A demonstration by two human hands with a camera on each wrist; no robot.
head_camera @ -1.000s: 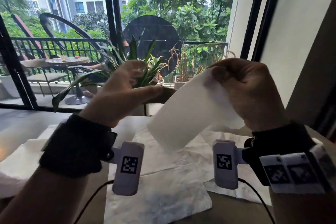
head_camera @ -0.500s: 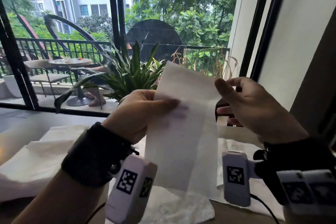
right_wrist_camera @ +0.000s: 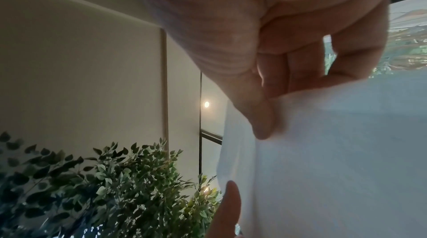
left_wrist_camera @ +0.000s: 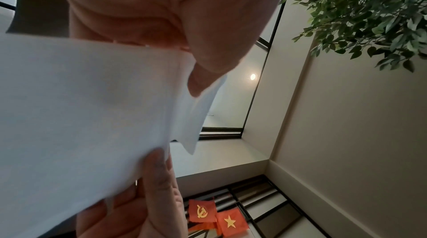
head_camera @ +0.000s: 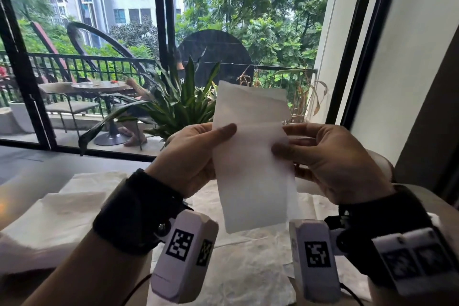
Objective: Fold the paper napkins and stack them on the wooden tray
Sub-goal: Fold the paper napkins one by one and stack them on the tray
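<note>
Right hand (head_camera: 330, 161) now pinches napkin (head_camera: 253, 156) edge opposite left hand (head_camera: 191, 156)

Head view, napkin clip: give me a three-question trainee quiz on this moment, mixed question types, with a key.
1. True or false: the napkin lies flat on the table.
2. Which hands pinch it? A) left hand only B) right hand only C) both
3. Fill in: behind the napkin, by the window, stands a potted ____.

Key: 1 false, it is held upright in the air; 2 C, one at each side edge; 3 plant.
</note>
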